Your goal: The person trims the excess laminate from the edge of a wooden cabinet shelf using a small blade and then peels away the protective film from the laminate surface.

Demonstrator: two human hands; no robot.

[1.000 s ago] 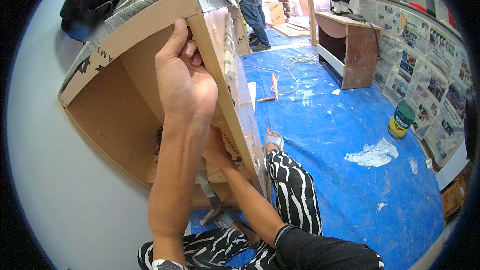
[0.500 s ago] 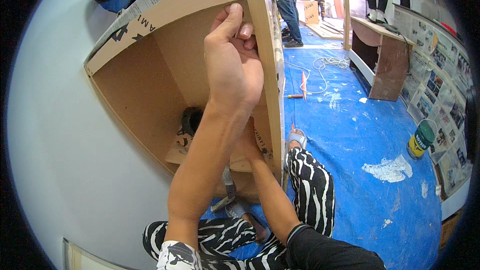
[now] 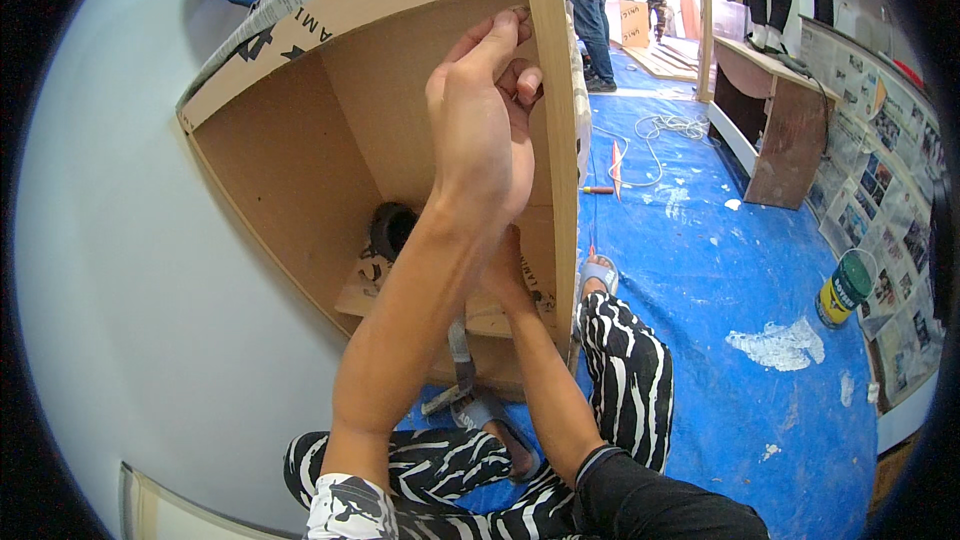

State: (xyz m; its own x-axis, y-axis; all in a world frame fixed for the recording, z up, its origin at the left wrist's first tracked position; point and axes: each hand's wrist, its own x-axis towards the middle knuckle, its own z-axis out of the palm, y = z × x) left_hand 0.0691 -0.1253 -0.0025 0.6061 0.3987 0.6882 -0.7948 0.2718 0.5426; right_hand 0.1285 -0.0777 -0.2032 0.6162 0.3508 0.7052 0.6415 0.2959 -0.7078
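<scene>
In front of me stands an open-fronted wooden cabinet (image 3: 275, 130) with a pale front frame. My left hand (image 3: 490, 110) is raised at its upper right inside corner, thumb and forefinger pinched together and the other fingers curled. Whatever lies between the fingertips is too small to make out. Lower down, my right hand (image 3: 508, 262) reaches into the cabinet, partly behind my left wrist; its fingers are hidden. A black ring-shaped object (image 3: 390, 227) sits inside, by a small wooden shelf (image 3: 360, 290). A hammer-like tool with a grey handle (image 3: 461, 355) leans by my foot.
A blue sheet (image 3: 680, 400) covers the floor, with white smears, a coiled white cord (image 3: 665, 126) and a screwdriver-like tool (image 3: 598, 190). On the right are a green and yellow bucket (image 3: 845, 288) and a wooden bench (image 3: 785, 140) bearing a standing person. Other people stand farther back.
The view has turned slightly, so the cabinet sits farther right in the picture. My left hand stays pinched at the upper corner, its fingertips slightly shifted; my right hand remains low inside.
</scene>
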